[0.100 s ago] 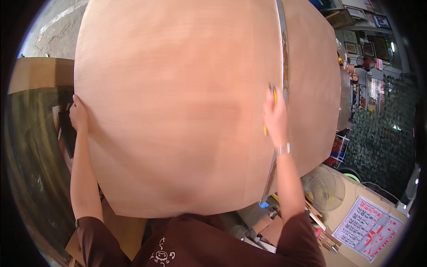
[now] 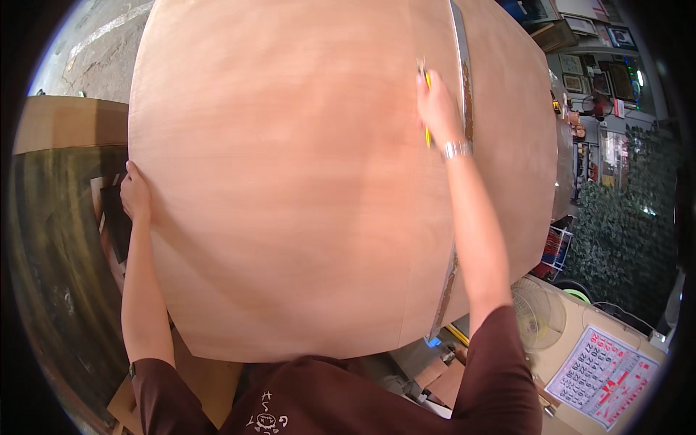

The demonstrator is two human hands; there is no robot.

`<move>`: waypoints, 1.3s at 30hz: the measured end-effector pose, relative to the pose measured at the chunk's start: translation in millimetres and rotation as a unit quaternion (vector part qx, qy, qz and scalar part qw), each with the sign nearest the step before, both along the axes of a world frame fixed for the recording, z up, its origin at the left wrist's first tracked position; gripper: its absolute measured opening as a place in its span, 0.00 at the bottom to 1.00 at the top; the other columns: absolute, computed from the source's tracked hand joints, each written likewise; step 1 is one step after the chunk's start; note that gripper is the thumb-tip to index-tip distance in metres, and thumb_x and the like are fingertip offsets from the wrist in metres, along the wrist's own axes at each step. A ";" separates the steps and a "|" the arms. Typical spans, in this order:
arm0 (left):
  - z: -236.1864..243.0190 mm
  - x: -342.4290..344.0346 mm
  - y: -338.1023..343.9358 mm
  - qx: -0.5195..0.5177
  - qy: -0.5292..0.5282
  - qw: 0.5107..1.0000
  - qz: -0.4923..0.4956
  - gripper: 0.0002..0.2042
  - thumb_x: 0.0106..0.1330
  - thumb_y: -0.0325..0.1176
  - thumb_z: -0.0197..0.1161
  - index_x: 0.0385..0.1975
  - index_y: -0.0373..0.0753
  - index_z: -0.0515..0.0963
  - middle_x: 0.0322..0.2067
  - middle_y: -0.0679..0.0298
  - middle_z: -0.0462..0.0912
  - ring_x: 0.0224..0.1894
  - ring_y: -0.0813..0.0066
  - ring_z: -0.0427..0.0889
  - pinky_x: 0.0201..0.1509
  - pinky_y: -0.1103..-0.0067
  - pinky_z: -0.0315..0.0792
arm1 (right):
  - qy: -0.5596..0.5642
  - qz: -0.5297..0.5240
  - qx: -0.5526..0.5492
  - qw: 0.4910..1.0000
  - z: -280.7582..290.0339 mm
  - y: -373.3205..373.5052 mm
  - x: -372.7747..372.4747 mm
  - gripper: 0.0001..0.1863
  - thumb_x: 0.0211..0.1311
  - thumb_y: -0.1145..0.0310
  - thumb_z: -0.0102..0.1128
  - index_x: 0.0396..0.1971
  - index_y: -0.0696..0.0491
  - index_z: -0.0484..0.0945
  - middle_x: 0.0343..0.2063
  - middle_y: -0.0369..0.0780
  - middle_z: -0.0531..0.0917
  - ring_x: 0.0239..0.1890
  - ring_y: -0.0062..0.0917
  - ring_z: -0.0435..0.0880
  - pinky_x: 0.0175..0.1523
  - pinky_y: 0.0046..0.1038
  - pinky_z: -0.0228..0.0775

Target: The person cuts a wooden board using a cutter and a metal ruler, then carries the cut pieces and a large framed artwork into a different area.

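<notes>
A broad, pinkish-tan wooden sheet (image 2: 290,181) lies with its smooth face up, a faint line running lengthwise on it. Right of that line, a long metal strip (image 2: 467,94), patched brown, rests lengthwise; left of it, a slim yellow tool (image 2: 428,136) points away, tip blurred.

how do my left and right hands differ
Your left hand is at the left edge of the plywood sheet; your right hand is over its face. Your right hand grips a yellow tool; your left hand shows none. Your left wrist is bare; your right wrist has a silvery band. Neither wears gloves.
</notes>
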State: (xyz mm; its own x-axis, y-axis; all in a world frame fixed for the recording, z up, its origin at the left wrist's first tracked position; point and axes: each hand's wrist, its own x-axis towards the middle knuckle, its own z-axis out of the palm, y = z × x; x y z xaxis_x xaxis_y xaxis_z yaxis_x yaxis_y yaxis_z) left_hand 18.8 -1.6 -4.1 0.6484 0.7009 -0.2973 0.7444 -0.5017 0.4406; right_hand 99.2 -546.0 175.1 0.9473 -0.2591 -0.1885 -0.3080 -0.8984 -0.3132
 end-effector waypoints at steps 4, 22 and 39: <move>6.7 -8.7 -2.1 -0.003 0.010 1.000 -0.007 0.34 0.71 0.61 0.36 0.52 0.38 0.79 0.51 0.48 0.80 0.57 0.48 0.75 0.61 0.62 0.67 | 0.002 -0.081 -0.022 0.996 -11.2 5.0 83.7 0.16 0.71 0.62 0.42 0.45 0.58 0.73 0.30 0.48 0.83 0.16 0.33 0.82 0.23 0.33 0.76; -0.2 -9.2 4.5 0.001 0.012 1.000 -0.001 0.34 0.71 0.61 0.37 0.51 0.36 0.79 0.50 0.48 0.81 0.56 0.47 0.76 0.59 0.62 0.67 | 0.193 -0.020 -0.097 0.976 5.7 6.6 57.9 0.16 0.70 0.63 0.44 0.39 0.61 0.76 0.20 0.45 0.81 0.14 0.31 0.80 0.22 0.34 0.73; -6.3 -8.2 6.4 0.000 0.013 1.000 0.000 0.34 0.69 0.63 0.38 0.54 0.39 0.78 0.53 0.50 0.80 0.59 0.49 0.74 0.62 0.63 0.66 | 0.191 -0.051 -0.093 0.976 12.9 28.9 -437.1 0.11 0.70 0.63 0.49 0.34 0.56 0.70 0.18 0.56 0.77 0.23 0.55 0.78 0.26 0.52 0.68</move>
